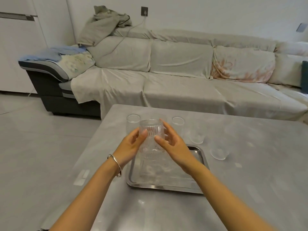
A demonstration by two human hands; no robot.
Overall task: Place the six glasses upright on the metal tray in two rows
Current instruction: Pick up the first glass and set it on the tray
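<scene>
Both bare forearms reach over the grey table [250, 147]; the left hand [131, 144] and right hand [171, 144] clasp a clear ribbed glass tumbler [150, 130] between them, raised above the far end of the rectangular metal tray [160, 186]. Four other clear glasses stand on the table beyond.

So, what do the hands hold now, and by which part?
Both hands, left and right, hold one ribbed glass by its side walls, above the metal tray.
</scene>
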